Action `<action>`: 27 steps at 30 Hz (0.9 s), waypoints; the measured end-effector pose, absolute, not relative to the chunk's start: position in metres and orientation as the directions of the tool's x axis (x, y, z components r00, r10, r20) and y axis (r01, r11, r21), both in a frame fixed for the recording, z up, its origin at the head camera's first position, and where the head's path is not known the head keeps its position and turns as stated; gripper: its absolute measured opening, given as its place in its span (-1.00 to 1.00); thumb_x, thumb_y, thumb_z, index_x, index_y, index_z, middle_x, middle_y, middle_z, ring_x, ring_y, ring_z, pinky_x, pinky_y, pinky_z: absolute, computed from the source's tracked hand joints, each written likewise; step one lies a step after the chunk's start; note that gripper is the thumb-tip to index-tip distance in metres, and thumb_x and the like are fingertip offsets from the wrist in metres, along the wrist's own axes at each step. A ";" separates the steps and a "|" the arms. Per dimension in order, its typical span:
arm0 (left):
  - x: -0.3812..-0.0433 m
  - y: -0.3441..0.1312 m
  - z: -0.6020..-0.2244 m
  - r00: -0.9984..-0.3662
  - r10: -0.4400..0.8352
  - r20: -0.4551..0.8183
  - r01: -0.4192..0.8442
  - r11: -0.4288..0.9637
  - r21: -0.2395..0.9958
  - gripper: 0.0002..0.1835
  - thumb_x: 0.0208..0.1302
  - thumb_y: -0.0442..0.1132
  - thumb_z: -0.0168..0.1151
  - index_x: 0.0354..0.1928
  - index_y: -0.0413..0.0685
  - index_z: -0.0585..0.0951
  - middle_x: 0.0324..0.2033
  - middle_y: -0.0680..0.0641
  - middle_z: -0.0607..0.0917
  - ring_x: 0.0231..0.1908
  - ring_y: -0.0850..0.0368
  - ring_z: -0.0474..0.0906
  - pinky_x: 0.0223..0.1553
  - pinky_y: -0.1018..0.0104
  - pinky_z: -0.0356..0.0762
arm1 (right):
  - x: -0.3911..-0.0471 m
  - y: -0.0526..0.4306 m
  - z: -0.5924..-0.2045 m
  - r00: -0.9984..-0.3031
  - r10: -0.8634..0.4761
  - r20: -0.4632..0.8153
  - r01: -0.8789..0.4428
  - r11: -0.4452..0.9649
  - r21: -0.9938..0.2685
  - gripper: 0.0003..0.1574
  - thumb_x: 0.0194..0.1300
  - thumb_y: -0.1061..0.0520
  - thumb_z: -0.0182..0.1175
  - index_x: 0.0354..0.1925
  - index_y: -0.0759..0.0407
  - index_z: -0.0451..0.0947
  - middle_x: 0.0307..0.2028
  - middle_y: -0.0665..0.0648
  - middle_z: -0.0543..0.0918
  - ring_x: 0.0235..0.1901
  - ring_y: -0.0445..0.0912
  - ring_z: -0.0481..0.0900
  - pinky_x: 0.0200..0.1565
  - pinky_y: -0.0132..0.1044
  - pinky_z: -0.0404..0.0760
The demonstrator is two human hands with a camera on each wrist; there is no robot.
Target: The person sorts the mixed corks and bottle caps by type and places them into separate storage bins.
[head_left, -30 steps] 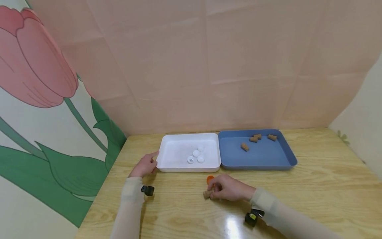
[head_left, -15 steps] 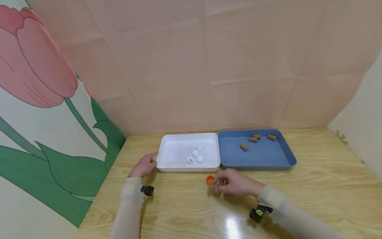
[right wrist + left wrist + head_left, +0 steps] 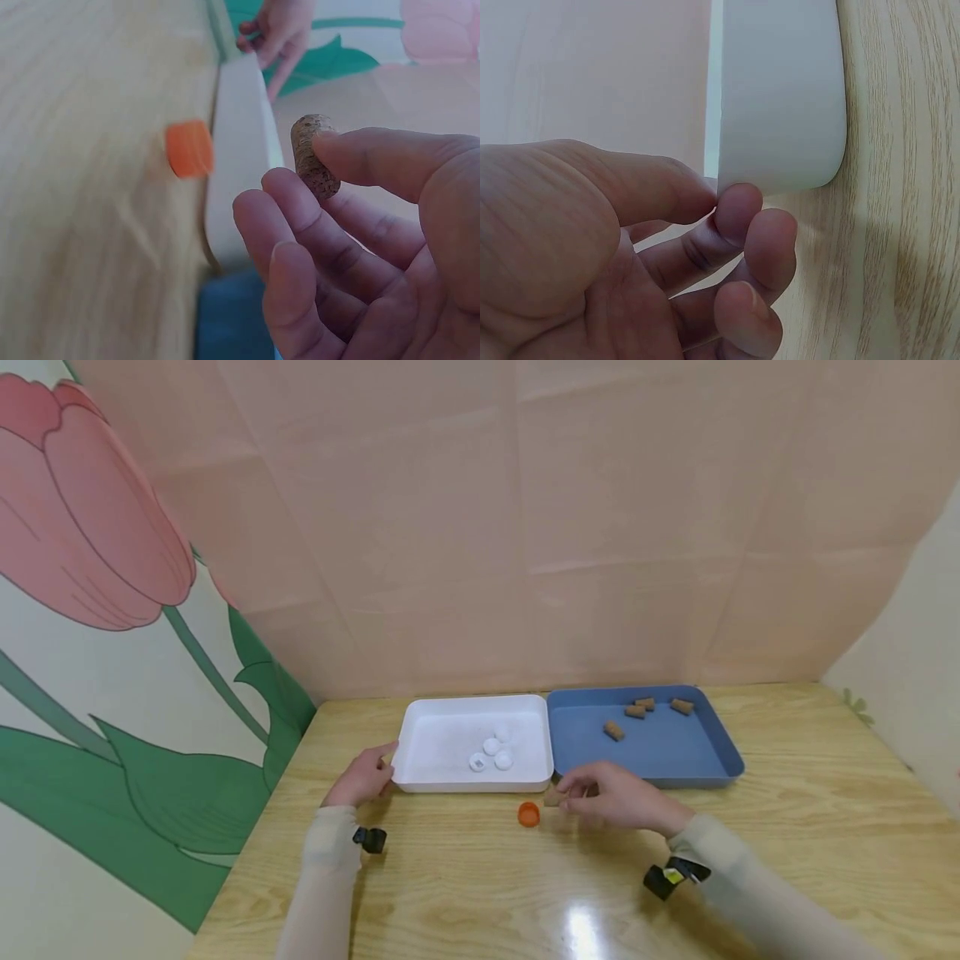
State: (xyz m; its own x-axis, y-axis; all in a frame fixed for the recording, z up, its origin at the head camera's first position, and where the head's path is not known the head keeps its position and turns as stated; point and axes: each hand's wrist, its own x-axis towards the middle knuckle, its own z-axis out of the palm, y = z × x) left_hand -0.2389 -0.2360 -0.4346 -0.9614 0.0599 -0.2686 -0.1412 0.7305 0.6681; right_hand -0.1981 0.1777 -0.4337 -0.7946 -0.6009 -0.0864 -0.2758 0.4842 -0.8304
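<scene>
My right hand (image 3: 615, 795) pinches a cork (image 3: 313, 156) between thumb and fingers, raised over the table just in front of where the two trays meet. An orange bottle cap (image 3: 528, 814) lies on the table to the left of that hand. At the left side of the white tray (image 3: 442, 786), my left hand (image 3: 363, 776) grips the rim near the front corner; the left wrist view shows thumb and fingertip meeting at the tray edge (image 3: 780, 97). Several white caps (image 3: 491, 746) lie in the white tray. Several other corks (image 3: 614, 730) lie in the blue tray (image 3: 652, 764).
Both trays stand side by side on a wooden table (image 3: 450, 877), close to a pink cloth (image 3: 517, 568) at the back. On the left rises a wall with a painted tulip (image 3: 97, 518).
My right hand has lifted the cork off the table beside the orange cap and carried it right and toward the blue tray. The left hand stays on the white tray.
</scene>
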 end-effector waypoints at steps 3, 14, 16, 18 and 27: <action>-0.240 -0.236 -0.435 -0.961 0.059 -0.270 -0.143 0.729 0.669 -0.42 0.51 -0.32 -0.03 0.53 -0.09 0.22 -0.46 -0.26 0.57 -0.61 0.07 0.38 -0.53 0.29 0.37 | -0.203 0.187 -0.429 -0.821 -0.560 -0.112 -0.223 0.496 -0.839 -0.69 0.39 0.01 0.25 -0.02 0.16 0.64 -0.25 0.20 0.70 -0.34 0.09 0.65 -0.42 -0.09 0.64; -0.239 -0.237 -0.434 -0.965 0.071 -0.251 -0.119 0.735 0.667 -0.42 0.51 -0.34 -0.04 0.53 -0.12 0.22 -0.43 -0.27 0.57 -0.57 0.03 0.43 -0.52 0.29 0.39 | -0.225 0.224 -0.428 -0.871 -0.485 -0.083 -0.216 0.529 -0.821 -0.60 0.42 0.06 0.22 0.08 0.30 0.59 -0.22 0.23 0.70 -0.35 0.17 0.68 -0.44 -0.15 0.61; -0.239 -0.237 -0.435 -0.965 0.071 -0.253 -0.121 0.734 0.668 -0.42 0.52 -0.34 -0.04 0.53 -0.10 0.22 -0.43 -0.27 0.57 -0.57 0.04 0.44 -0.51 0.29 0.39 | -0.228 0.229 -0.427 -0.880 -0.468 -0.084 -0.212 0.544 -0.812 -0.60 0.42 0.06 0.21 0.08 0.30 0.59 -0.22 0.22 0.71 -0.36 0.15 0.68 -0.47 -0.14 0.60; -0.240 -0.238 -0.436 -0.965 0.075 -0.250 -0.117 0.732 0.672 -0.42 0.52 -0.34 -0.03 0.53 -0.10 0.22 -0.42 -0.27 0.58 -0.58 0.04 0.44 -0.53 0.29 0.39 | -0.231 0.235 -0.427 -0.885 -0.457 -0.085 -0.208 0.553 -0.807 -0.58 0.42 0.05 0.21 0.10 0.30 0.58 -0.20 0.20 0.72 -0.37 0.11 0.68 -0.45 -0.09 0.63; -0.243 -0.240 -0.438 -0.962 0.081 -0.260 -0.123 0.721 0.681 -0.42 0.51 -0.34 -0.04 0.53 -0.10 0.21 -0.40 -0.26 0.58 -0.55 0.00 0.46 -0.54 0.29 0.40 | -0.246 0.259 -0.426 -0.909 -0.389 -0.151 -0.134 0.614 -0.777 -0.47 0.44 -0.05 0.19 0.18 0.28 0.54 -0.18 0.20 0.70 -0.35 0.01 0.66 -0.43 -0.09 0.61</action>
State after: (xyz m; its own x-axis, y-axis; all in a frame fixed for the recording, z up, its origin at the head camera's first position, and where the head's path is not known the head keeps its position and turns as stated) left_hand -0.2426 -0.2400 -0.4379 -0.9623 0.0814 -0.2596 -0.1228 0.7214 0.6815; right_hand -0.2459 0.2593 -0.4263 -0.9086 -0.3894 -0.1508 -0.1343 0.6145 -0.7774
